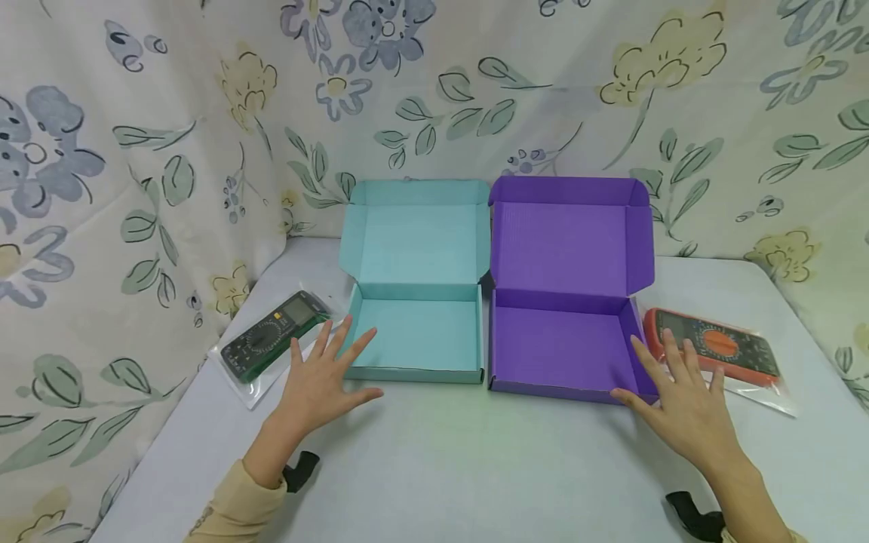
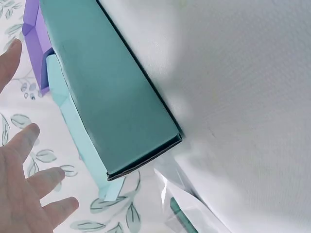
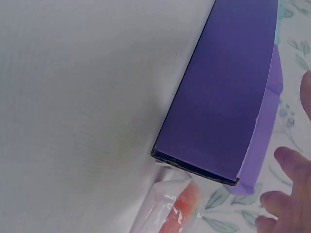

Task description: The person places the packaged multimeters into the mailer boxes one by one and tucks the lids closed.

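My left hand (image 1: 317, 388) hovers with fingers spread, between a green-and-black multimeter (image 1: 274, 335) in a clear plastic bag and an open teal cardboard box (image 1: 417, 375). Fingers spread, my right hand (image 1: 692, 415) is over the near right corner of an open purple cardboard box (image 1: 557, 390). Just beyond its fingertips lies a red-and-black multimeter (image 1: 747, 354) with an orange dial, also bagged. Neither hand holds anything. The left wrist view shows the teal box's front wall (image 2: 112, 97) beside the left fingers; the right wrist view shows the purple front wall (image 3: 218, 92).
Both boxes stand side by side with lids raised, on a white-covered table (image 1: 475, 467). A floral curtain (image 1: 543, 113) hangs behind and along the left side. Black straps (image 1: 694, 516) show near both wrists.
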{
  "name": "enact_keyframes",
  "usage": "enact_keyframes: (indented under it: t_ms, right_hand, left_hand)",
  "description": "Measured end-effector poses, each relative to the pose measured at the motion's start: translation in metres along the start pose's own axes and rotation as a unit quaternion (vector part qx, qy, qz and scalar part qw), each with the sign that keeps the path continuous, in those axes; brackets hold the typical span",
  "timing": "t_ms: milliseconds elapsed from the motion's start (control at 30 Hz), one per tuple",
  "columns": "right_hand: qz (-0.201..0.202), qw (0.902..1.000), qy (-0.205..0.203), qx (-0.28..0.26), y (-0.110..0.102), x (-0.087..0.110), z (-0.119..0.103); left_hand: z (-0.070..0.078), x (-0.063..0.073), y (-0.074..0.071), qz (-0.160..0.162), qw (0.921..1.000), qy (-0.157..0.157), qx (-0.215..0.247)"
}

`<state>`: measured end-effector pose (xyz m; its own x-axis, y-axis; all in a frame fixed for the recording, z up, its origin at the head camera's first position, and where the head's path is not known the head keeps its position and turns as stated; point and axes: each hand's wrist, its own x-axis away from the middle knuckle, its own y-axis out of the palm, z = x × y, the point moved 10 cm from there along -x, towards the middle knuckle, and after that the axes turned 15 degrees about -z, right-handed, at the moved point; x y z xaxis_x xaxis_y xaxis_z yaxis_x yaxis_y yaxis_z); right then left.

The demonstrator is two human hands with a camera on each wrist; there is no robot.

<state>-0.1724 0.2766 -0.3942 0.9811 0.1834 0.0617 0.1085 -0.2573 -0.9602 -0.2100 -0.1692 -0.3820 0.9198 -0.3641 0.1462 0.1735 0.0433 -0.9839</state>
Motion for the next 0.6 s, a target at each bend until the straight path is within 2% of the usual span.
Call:
enact_keyframes:
  t_ms: [167,367,500,600]
  right_hand:
    - [0.007,1.0000,0.000,-0.002,0.000,0.001,0.004]
    - [0.016,0.9998,-0.003,-0.013,-0.005,0.002,0.012]
    - [0.010,0.9989,0.007,-0.046,-0.008,0.003,0.022]
    - [0.009,0.9972,0.016,-0.072,-0.012,0.005,0.031]
  left_hand:
    - [0.004,-0.001,0.000,0.000,1.0000,0.006,0.004]
    - [0.013,-0.006,0.001,0.002,0.9988,0.039,0.027]
    - [0.021,-0.012,0.002,-0.010,0.9930,0.068,0.097]
    - [0.025,-0.018,0.005,-0.035,0.9826,0.076,0.166]
